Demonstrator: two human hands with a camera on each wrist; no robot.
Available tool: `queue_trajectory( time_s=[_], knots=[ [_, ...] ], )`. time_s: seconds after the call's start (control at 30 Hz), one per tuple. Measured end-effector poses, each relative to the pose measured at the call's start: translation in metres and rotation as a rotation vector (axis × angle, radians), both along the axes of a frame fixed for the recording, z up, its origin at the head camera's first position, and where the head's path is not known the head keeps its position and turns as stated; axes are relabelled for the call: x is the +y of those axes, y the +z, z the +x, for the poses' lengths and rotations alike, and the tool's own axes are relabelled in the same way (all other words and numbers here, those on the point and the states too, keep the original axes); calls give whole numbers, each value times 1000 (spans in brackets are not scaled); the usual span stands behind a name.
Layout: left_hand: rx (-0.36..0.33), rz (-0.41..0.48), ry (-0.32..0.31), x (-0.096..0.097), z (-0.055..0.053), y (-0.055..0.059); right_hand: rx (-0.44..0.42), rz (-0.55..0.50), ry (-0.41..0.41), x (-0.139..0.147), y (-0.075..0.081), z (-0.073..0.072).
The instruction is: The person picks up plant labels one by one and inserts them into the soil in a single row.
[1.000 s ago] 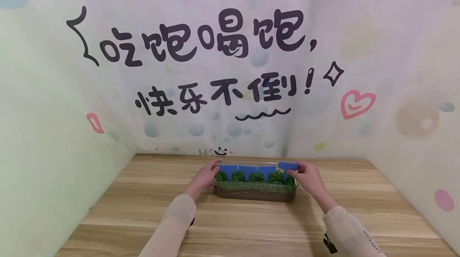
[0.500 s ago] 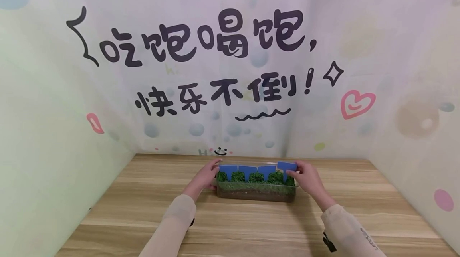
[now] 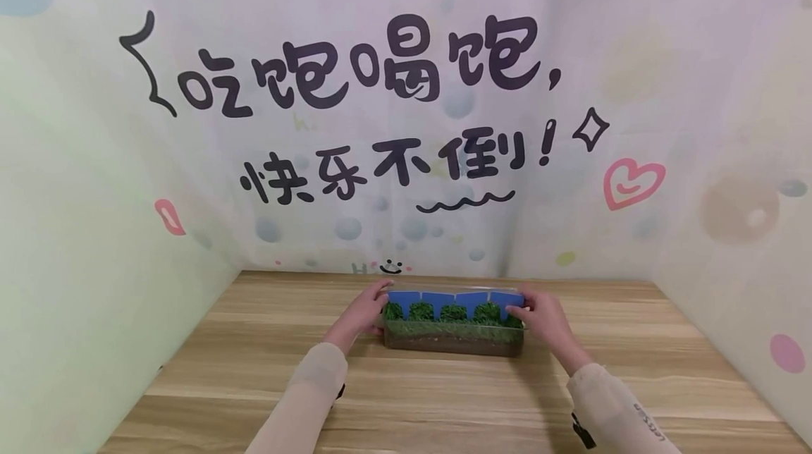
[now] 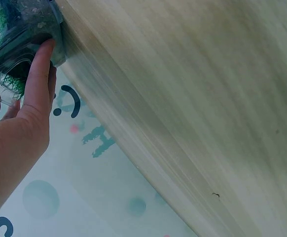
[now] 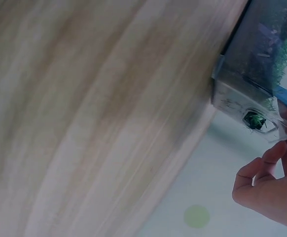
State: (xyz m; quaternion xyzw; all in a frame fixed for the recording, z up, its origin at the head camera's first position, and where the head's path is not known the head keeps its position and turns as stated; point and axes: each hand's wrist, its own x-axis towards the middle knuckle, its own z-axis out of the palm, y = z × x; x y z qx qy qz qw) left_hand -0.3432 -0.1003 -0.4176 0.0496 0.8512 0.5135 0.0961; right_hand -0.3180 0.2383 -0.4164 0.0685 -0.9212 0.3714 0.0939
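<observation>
A clear plastic box (image 3: pixel 452 342) stands on the table, with brown soil-like filling below and tufts of green artificial-looking grass (image 3: pixel 453 313) on top. Several blue plant labels stand in a row along its back. My left hand (image 3: pixel 363 311) holds the box's left end; in the left wrist view one long finger of that hand (image 4: pixel 32 101) lies along the end wall beside the handle hole. At the opposite end, my right hand (image 3: pixel 547 316) pinches the rightmost blue plant label (image 3: pixel 502 298), thumb in front. Its lower part is hidden behind grass and fingers.
The wood-grain table (image 3: pixel 438 397) runs back to a printed cloth (image 3: pixel 393 228) with black lettering. Pale side walls (image 3: pixel 82 242) flank it. In the right wrist view, the box's right end wall has an oval handle hole (image 5: pixel 257 120).
The rightmost plant label has gone down, level with its neighbours, and my right hand went down slightly with it. My left hand has stayed at the box's left end.
</observation>
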Motion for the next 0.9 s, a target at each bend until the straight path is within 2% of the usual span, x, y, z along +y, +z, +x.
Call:
queue_trajectory(
  time_s=[0.27, 0.5, 0.73, 0.83, 0.9],
  knots=[
    [-1, 8, -2, 1, -1, 0, 45, 98, -10, 0, -2, 2],
    [-5, 16, -9, 1, 0, -1, 9, 155, -25, -2, 0, 3],
    [4, 12, -3, 1, 1, 0, 10, 91, -34, -1, 1, 5],
    [12, -4, 4, 0, 3, 1, 67, 65, -45, 0, 3, 7],
    [30, -49, 25, -1, 4, 4, 104, 67, -59, 1, 7, 9]
  ],
)
